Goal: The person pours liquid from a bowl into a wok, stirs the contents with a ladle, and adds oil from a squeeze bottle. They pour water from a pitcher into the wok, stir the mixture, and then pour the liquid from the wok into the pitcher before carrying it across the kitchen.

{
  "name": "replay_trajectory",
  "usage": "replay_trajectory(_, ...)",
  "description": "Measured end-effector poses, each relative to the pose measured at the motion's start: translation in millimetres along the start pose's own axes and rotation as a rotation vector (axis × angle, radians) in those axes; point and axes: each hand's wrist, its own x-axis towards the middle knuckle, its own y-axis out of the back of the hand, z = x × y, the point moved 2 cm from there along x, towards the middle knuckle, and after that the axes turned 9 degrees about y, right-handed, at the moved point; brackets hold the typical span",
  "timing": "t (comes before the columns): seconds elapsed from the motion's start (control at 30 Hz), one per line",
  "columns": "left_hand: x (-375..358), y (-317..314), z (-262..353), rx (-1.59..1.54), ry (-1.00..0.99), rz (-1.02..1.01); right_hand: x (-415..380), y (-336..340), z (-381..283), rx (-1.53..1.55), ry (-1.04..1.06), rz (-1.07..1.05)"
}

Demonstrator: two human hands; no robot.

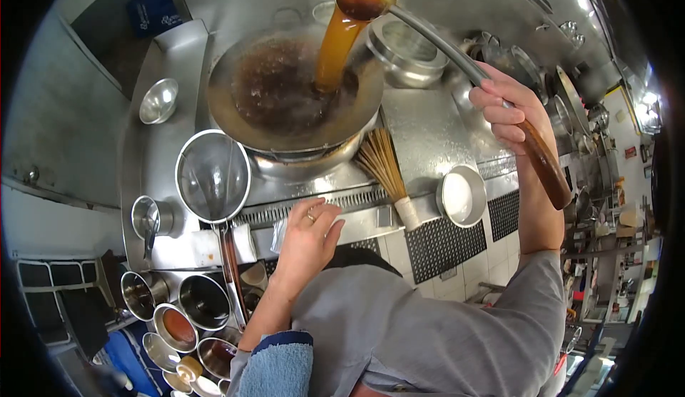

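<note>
Over the wok: a long-handled ladle hangs tipped, and an amber stream falls from its bowl into dark, bubbling liquid.
Right hand on the ladle: to the right of the wok, the right hand has its fingers wrapped around the handle, about where metal shaft meets wooden grip.
Landing spot: a little right of the wok's middle, well inside the rim.
Pouring well: from where I stand, the drop looks high; I'd bring the bowl closer to the surface and turn the wrist slowly, so the stream stays even and splashes less.
Heat: the bubbling suggests a hot wok, so I'd hold the bare forearm outside the rim, clear of spatter.
Left hand: on the person's side of the wok, the left hand has loosely bent fingers; its palm is hidden, so I cannot tell whether it grips anything.
Bamboo brush: just beside the wok's near-right side, the bamboo brush lies bristles toward it.
Mesh strainer: at the wok's near left, the mesh strainer points its handle toward the person.
</note>
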Motion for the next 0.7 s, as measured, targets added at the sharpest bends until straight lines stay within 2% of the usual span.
replay_trajectory(0.03, -1, -1, -1, 0.004, -0.003, -0.001, 0, -4, -3, -0.033, 0.031, 0.043)
replay_trajectory(0.23, -7, 2, 2, 0.013, 0.016, 0.015, 20, -1, 1, -0.249, 0.087, -0.040)
replay_trajectory(0.3, -9, 4, 3, 0.019, 0.019, 0.032, 32, 11, 20, -0.366, 0.078, -0.062)
replay_trajectory(0.4, -12, 4, 3, 0.019, 0.008, 0.050, 51, 14, 69, -0.582, 0.052, 0.034)
replay_trajectory(0.57, 2, -5, -8, 0.066, -0.054, 0.099, 85, 44, 186, -0.577, 0.031, -0.065)
replay_trajectory(0.67, 15, -4, -9, 0.163, -0.100, 0.150, 74, 32, 222, -0.398, -0.043, -0.080)
replay_trajectory(0.7, 20, -2, -10, 0.174, -0.095, 0.131, 63, 23, 231, -0.357, -0.063, -0.015)
